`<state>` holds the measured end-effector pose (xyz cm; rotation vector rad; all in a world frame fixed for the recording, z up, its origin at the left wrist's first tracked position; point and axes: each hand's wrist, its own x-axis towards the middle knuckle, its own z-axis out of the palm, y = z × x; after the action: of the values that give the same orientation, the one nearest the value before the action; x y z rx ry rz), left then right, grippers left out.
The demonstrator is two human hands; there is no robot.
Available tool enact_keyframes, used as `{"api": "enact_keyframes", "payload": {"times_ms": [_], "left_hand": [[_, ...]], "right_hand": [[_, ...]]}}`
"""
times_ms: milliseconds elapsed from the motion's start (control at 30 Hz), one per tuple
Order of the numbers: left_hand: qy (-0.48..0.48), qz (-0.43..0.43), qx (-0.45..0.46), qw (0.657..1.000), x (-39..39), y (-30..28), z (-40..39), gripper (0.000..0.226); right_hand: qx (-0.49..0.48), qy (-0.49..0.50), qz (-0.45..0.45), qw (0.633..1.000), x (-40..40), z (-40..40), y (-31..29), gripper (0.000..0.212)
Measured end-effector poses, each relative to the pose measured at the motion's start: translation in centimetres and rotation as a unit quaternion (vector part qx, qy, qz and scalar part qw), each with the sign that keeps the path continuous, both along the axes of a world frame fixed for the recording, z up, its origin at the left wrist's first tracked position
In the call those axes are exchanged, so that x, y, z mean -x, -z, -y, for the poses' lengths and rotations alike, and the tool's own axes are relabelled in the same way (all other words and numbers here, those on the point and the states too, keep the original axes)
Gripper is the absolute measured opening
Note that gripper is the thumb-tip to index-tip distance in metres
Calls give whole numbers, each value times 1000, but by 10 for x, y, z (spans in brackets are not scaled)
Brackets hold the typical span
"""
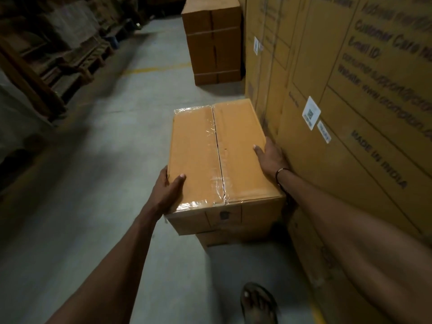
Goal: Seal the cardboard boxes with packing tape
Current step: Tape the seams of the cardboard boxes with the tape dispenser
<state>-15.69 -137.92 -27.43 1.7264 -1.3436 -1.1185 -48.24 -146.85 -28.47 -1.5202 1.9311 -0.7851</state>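
Observation:
A brown cardboard box (198,150) sits on top of another box (233,237), of which only a strip shows beneath. Clear packing tape (219,169) runs along its centre seam and over both end edges. My left hand (167,191) grips the box's near left corner, thumb on the top face and fingers down the side. My right hand (271,156) holds the right edge, thumb lying on top, the fingers hidden between the box and the wall of big cartons. No tape roll or dispenser is in view.
A tall wall of large printed cartons (350,113) stands close on the right. A stack of taped boxes (212,40) stands farther ahead. Wooden pallets and racks (70,57) line the left. Grey concrete floor (105,160) stretches between. My sandalled foot (258,302) is below.

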Motion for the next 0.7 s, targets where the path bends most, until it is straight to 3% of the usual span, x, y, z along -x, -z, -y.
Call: {"api": "enact_keyframes", "payload": {"times_ms": [100,167,433,700], "left_hand": [[-15,82,-6,996,8,-15,-2,87],[-44,138,5,989,12,-25,-8,81],[-84,176,155,968,-16,-128,-92,50],[-164,174,239,941,-50,-276,-269,35]], "right_hand": [[48,-17,-89,995,-16,-9,-16,56],[72,-40,-97,992,-29,-19,-24,52],[126,-152,58,979,-102,-120,-123,43],[186,-282,174,925,-179,-275,-274,35]]}}
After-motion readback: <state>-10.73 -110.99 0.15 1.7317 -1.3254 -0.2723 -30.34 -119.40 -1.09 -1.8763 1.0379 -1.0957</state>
